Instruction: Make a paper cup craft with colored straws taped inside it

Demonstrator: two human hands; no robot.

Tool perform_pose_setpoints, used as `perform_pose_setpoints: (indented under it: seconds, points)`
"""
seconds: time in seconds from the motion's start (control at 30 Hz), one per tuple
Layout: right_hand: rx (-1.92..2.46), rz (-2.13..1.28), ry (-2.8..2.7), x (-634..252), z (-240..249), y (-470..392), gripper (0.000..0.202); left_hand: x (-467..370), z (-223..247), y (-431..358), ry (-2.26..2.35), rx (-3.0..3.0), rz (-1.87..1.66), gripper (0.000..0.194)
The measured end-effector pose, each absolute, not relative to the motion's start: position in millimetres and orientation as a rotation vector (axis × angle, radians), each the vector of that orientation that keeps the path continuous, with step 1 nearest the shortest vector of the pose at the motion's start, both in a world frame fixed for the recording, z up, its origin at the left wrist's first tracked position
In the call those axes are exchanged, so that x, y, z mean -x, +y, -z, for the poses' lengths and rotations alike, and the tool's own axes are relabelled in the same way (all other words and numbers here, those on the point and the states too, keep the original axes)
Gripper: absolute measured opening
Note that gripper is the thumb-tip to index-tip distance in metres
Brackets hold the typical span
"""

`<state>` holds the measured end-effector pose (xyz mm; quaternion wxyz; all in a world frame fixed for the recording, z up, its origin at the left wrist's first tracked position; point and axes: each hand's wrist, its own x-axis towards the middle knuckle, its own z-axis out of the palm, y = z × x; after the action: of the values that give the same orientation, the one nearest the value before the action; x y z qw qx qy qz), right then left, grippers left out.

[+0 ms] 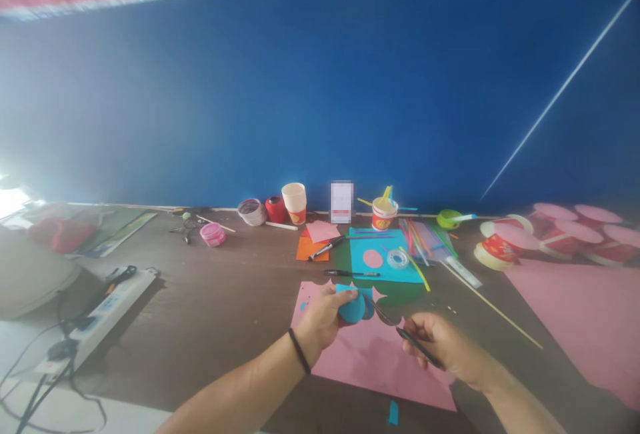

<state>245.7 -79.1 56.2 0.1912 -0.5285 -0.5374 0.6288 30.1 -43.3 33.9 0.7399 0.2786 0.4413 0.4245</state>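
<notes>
My left hand, with a black band at the wrist, pinches blue paper between thumb and fingers; its front part has a rounded edge. My right hand is closed around the dark handle of scissors. Their thin metal blades point left and reach the right edge of the blue paper. Below both hands lies a pink paper sheet with scalloped cuts along its top edge. A small blue scrap rests near the front.
Behind the hands are a pen, a blue sheet bearing a pink disc and a tape roll. Paper cups stand by the wall. Cups with pink discs are at right, a power strip at left.
</notes>
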Motion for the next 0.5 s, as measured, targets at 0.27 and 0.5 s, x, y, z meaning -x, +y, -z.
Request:
perform_pose_setpoints:
  seconds: [0.27,0.5]
  points:
    - [1.481,-1.763,-1.525,-246.1,-54.7,-78.9,0.037,-27.7,-32.3,-40.2,0.953,-0.595,-0.904,0.025]
    - [1.509,-1.753,-1.556,-246.0,-60.0,-77.4,0.038,-23.3,-37.5,-37.7,0.986,-0.612,-0.845,0.026]
